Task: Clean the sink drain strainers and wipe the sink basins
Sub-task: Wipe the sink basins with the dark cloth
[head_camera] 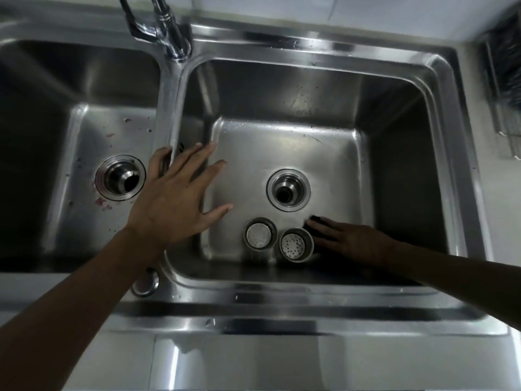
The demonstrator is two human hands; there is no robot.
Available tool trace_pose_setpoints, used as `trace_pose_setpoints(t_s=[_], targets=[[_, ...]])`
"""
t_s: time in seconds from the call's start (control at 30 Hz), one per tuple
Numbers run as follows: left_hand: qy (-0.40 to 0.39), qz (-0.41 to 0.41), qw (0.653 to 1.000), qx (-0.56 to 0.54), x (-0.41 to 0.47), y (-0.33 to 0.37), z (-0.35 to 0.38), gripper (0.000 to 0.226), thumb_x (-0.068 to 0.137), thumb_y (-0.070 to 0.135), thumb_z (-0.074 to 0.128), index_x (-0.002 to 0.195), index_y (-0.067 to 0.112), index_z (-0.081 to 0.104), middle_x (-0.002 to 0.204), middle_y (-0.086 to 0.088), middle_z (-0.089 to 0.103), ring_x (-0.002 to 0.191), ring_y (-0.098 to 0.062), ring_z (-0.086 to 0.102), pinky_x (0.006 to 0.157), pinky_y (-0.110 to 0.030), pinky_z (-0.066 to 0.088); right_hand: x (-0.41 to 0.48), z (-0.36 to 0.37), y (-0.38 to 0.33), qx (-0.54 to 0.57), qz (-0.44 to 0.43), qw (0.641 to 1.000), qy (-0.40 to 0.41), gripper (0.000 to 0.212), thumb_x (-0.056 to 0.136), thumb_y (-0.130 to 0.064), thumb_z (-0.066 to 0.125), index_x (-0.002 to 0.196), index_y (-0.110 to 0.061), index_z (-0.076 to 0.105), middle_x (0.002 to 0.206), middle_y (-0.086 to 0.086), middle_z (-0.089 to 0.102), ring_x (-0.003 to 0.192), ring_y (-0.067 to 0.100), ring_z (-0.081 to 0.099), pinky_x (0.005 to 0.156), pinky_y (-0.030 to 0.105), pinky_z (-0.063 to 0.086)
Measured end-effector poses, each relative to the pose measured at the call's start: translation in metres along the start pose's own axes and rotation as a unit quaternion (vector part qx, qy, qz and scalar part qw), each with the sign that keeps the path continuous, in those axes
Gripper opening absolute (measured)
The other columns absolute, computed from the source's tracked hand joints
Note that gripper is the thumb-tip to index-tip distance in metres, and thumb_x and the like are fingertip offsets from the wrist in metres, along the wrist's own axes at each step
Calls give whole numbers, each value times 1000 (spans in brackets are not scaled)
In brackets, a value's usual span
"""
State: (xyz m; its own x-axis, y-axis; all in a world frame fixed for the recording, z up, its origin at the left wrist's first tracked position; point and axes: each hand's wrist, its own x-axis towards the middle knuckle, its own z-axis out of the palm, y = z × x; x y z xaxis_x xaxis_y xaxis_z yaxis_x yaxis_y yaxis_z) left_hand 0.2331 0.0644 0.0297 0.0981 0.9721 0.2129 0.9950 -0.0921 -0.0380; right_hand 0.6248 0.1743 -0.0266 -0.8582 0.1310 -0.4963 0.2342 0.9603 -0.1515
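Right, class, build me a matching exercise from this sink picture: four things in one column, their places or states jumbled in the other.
Things:
1. left hand
2. right hand
3. strainers
4. left basin

States:
A. reddish stains near its drain
B. side by side on the right basin floor
C. fingers spread, holding nothing
D. flat on a dark pad

Pairs: 1-C, 2-D, 3-B, 4-A

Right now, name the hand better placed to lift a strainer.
Probably left: the left hand is open and empty, its thumb close to the nearer strainer; the right hand lies flat on a dark pad beside the perforated strainer.
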Motion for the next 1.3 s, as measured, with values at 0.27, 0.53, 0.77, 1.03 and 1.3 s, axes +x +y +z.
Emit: trace_pose_setpoints(t_s=[0.27,0.53,0.77,1.03,1.3], targets=[[5,1,1000,-2,1,0,0,75,91,73,52,145,21,54,161,-5,42,144,-23,44,119,-54,21,-6,-4,11,-26,-113,993,29,60,101,-12,30,158,-29,32,169,-8,12,154,24,25,98,39,56],[3,2,1000,-4,2,0,-2,75,92,74,49,144,20,55,159,-4,45,142,-22,46,118,-54,24,37,1,-10,24,-123,991,50,61,104,-10,46,160,-27,29,170,-2,8,155,30,20,102,46,53],[-1,1,1000,-4,3,-1,-4,73,93,72,52,144,19,55,160,-5,45,143,-22,46,118,-55,25,75,10,-24,35,-117,987,100,56,105,-20,49,159,-24,33,170,2,17,155,31,21,112,48,43],[-5,-9,1000,-10,3,-1,-6,73,92,72,54,144,21,56,159,-3,45,143,-20,47,119,-54,26,94,13,-19,-17,-157,984,82,62,103,-30,43,162,-26,20,172,4,5,158,31,7,124,48,25],[-15,-16,1000,-17,3,0,-12,74,93,71,51,144,19,57,159,-4,46,143,-22,47,120,-54,25,31,37,18,-25,-152,985,78,64,108,-21,44,163,-27,12,172,1,1,158,27,4,120,45,34]])
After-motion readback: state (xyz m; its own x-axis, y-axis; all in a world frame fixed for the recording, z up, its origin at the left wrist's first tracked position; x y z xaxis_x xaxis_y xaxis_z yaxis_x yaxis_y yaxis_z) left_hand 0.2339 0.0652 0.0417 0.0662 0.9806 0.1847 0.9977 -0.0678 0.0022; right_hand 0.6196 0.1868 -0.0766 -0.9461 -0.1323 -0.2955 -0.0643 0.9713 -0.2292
